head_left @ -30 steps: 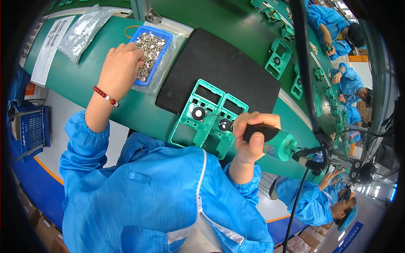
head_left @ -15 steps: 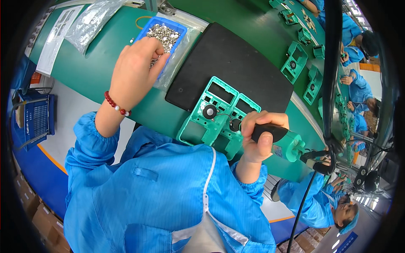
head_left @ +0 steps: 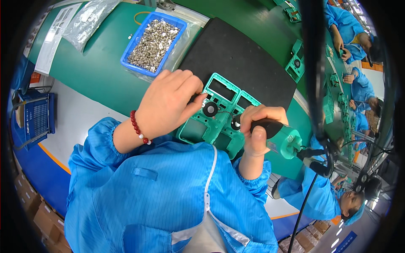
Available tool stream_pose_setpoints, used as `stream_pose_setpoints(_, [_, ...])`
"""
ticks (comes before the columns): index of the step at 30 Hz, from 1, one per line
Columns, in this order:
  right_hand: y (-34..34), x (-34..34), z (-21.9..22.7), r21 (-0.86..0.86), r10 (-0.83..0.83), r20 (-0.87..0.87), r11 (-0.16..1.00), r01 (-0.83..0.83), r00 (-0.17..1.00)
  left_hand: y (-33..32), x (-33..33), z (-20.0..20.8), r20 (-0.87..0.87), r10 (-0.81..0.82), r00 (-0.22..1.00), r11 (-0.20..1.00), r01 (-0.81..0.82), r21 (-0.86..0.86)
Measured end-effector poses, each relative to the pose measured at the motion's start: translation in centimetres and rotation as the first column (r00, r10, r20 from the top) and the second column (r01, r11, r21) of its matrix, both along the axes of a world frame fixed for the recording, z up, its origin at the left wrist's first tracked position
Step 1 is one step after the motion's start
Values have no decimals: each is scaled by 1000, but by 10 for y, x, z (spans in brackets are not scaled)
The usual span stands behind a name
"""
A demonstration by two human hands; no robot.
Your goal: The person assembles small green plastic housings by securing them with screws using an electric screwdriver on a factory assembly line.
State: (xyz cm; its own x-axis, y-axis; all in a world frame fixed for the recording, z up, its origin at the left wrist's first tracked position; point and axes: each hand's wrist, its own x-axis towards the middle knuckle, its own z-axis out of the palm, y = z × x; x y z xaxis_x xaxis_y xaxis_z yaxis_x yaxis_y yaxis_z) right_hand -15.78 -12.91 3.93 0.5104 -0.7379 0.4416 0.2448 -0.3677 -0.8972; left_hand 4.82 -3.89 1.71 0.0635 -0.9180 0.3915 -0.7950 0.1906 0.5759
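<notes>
My left hand (head_left: 171,99) is closed in a pinch at the left edge of a green plastic housing (head_left: 198,128); whatever its fingertips hold is too small to make out. Two green housing halves lie side by side, each with a round black speaker (head_left: 209,110), joined by a thin wire. My right hand (head_left: 259,126) is wrapped round a green electric screwdriver (head_left: 287,141) with a black grip, over the right half. The tool's tip is hidden behind my fingers. Beyond my left hand sits a blue tray (head_left: 126,59) full of small silver screws (head_left: 154,44).
A black mat (head_left: 240,55) lies under the far part of the housings. Clear plastic bags (head_left: 90,23) and a printed sheet (head_left: 52,42) lie at the left. A cable hangs at the right. More green housings (head_left: 297,61) and co-workers in blue line the far right.
My left hand has moved from the screw tray right and nearer, to the green housing. My right hand with the electric screwdriver has barely moved. Housings at the far right have shifted.
</notes>
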Motion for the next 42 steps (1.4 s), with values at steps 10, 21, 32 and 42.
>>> stream_pose_setpoints(10, [5,-9,15,62,-93,18,994,91,996,22,-44,-24,33,-402,915,905,403,-138])
stream_pose_setpoints(21, [4,-14,1,26,-65,57,998,64,996,22,-69,-31,148,-392,908,890,415,-190])
stream_pose_setpoints(32, [6,-6,-2,32,-44,57,999,42,997,23,-74,-32,186,-363,913,898,396,-191])
stream_pose_setpoints(42, [2,4,-4,6,6,36,1000,-6,999,20,-79,-35,274,-374,886,902,416,-113])
